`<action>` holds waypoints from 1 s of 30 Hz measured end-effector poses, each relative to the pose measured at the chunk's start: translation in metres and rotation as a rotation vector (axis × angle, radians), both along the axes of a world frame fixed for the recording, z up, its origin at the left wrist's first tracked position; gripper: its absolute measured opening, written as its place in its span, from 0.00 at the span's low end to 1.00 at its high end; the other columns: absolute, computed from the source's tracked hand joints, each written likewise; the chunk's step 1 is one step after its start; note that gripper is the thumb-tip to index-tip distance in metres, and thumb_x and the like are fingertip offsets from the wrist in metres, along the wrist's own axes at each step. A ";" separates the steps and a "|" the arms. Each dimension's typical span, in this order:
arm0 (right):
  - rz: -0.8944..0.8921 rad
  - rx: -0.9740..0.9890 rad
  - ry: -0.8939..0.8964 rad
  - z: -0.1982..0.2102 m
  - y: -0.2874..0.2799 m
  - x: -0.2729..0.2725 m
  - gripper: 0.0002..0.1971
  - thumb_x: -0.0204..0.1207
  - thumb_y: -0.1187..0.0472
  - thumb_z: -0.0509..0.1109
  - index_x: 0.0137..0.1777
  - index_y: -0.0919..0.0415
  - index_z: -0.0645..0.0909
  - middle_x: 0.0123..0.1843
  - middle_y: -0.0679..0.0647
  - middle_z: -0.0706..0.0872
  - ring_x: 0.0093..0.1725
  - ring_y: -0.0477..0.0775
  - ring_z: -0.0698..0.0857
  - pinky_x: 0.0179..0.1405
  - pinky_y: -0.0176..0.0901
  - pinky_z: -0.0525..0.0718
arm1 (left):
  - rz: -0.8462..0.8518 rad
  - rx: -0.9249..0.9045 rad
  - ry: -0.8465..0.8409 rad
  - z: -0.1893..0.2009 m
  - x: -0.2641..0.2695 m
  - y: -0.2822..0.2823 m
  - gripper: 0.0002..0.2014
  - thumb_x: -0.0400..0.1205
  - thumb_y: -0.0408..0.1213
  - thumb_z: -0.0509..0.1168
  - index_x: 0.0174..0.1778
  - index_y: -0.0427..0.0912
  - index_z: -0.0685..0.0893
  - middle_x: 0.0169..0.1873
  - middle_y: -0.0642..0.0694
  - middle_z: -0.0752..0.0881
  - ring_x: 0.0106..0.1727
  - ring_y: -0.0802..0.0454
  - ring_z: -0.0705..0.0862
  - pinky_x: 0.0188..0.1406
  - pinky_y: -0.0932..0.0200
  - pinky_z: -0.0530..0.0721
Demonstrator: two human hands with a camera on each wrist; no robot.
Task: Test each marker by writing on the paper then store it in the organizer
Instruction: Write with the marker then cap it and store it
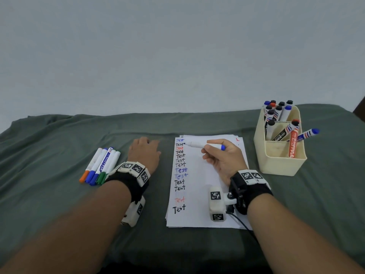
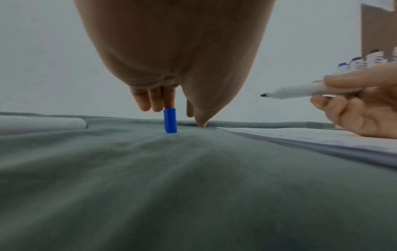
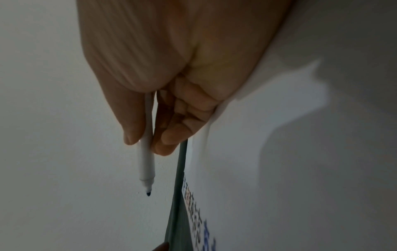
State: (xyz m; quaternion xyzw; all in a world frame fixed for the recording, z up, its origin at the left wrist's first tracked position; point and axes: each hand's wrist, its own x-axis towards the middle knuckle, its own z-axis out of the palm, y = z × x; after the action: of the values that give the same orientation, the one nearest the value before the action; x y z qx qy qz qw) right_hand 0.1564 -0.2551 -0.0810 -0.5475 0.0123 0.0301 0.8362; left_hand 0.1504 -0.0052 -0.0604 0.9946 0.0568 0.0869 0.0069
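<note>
My right hand (image 1: 209,153) pinches an uncapped white marker (image 1: 199,144) with a blue end, held level just above the top of the paper (image 1: 199,194). Its tip (image 1: 186,143) points left, next to the column of "Test" words. In the right wrist view my fingers (image 3: 133,134) clamp the marker's barrel (image 3: 147,159). My left hand (image 1: 146,151) rests on the cloth left of the paper. Beneath it the blue cap (image 2: 170,120) stands upright on the cloth. One straight fingertip touches the cap's top and the thumb (image 2: 200,123) sits apart from it.
Several capped markers (image 1: 100,165) lie side by side on the green cloth (image 1: 49,155), left of my left wrist. A cream organizer (image 1: 280,155) with several markers in it stands at the right, beyond the paper. The table's back edge meets a pale wall.
</note>
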 end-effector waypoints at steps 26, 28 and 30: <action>0.092 -0.044 -0.029 -0.013 0.000 0.008 0.08 0.74 0.70 0.79 0.53 0.64 0.90 0.46 0.69 0.93 0.40 0.62 0.91 0.41 0.43 0.89 | -0.381 -0.309 -0.103 0.001 0.001 -0.016 0.13 0.83 0.32 0.64 0.61 0.45 0.87 0.54 0.47 0.86 0.56 0.48 0.82 0.56 0.63 0.72; 0.104 -0.035 -0.031 -0.013 0.000 0.008 0.09 0.73 0.70 0.80 0.52 0.63 0.91 0.46 0.69 0.93 0.40 0.62 0.91 0.41 0.42 0.89 | -0.361 -0.350 -0.119 0.002 0.001 -0.015 0.13 0.83 0.33 0.65 0.61 0.47 0.87 0.52 0.49 0.87 0.53 0.51 0.83 0.54 0.63 0.73; 0.109 -0.031 -0.033 -0.014 0.000 0.009 0.09 0.72 0.70 0.81 0.52 0.63 0.91 0.47 0.69 0.93 0.40 0.62 0.91 0.41 0.42 0.89 | -0.352 -0.393 -0.125 0.003 0.002 -0.014 0.12 0.82 0.36 0.66 0.60 0.48 0.88 0.50 0.51 0.86 0.49 0.55 0.83 0.52 0.63 0.76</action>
State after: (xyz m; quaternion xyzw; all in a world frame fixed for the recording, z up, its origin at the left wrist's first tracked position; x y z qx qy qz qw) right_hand 0.1650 -0.2550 -0.0951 -0.5605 -0.0310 0.0664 0.8249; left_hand 0.1523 -0.0196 -0.0574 0.9614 -0.1020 0.1331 0.2183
